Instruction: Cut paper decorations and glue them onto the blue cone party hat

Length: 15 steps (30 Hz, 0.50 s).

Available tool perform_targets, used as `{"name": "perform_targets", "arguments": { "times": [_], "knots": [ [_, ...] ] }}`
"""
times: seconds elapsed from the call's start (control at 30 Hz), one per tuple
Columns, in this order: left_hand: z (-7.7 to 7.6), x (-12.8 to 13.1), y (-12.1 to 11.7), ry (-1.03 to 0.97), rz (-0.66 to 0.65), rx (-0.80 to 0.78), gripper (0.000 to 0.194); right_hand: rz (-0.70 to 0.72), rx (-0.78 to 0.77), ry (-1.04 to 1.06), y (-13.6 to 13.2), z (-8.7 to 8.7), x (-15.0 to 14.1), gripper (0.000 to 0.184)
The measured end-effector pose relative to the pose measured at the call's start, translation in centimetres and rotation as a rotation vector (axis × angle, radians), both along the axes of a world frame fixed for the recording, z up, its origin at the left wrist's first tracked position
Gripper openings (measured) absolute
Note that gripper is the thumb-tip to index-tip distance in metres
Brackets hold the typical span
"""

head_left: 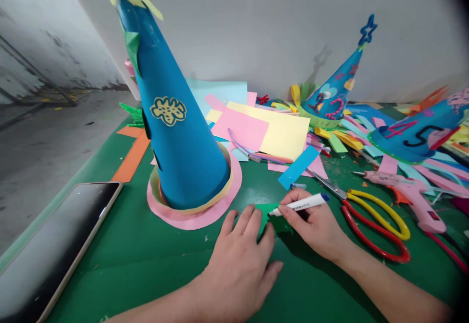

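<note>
Between my fingers is a white marker (302,203) with a dark blue end, pinched by my right hand (320,227). Its tip meets or hovers just over a small piece of green paper (266,209) on the green table; I cannot tell if it touches. My left hand (240,257) lies flat on the paper's left part, fingers spread, hiding some of it. Just beyond, a tall blue paper cone hat (179,142) stands tilted left, with a pink brim (190,221) and a yellow cloud-like cutout (168,111). A blue marker cap (298,186) lies behind my right hand.
Scissors (370,220) with red and yellow handles and a pink glue gun (406,193) lie at right. A phone (54,249) rests at left. Paper sheets (286,127), a decorated cone hat (335,93) and another cone hat (421,130) sit at the back among paper strips.
</note>
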<state>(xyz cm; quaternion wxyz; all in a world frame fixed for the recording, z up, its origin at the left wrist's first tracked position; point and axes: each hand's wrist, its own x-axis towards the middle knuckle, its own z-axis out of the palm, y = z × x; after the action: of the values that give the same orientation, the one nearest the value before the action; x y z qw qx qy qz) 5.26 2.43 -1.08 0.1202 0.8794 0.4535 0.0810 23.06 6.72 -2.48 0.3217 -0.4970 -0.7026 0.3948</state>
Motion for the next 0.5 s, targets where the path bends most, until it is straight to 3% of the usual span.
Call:
{"name": "perform_targets", "arguments": {
  "times": [0.5],
  "knots": [
    [0.01, -0.03, -0.09, 0.004, 0.002, 0.003, 0.041, 0.027, -0.021, 0.022, -0.14, 0.10, 0.00, 0.013]
  ]
}}
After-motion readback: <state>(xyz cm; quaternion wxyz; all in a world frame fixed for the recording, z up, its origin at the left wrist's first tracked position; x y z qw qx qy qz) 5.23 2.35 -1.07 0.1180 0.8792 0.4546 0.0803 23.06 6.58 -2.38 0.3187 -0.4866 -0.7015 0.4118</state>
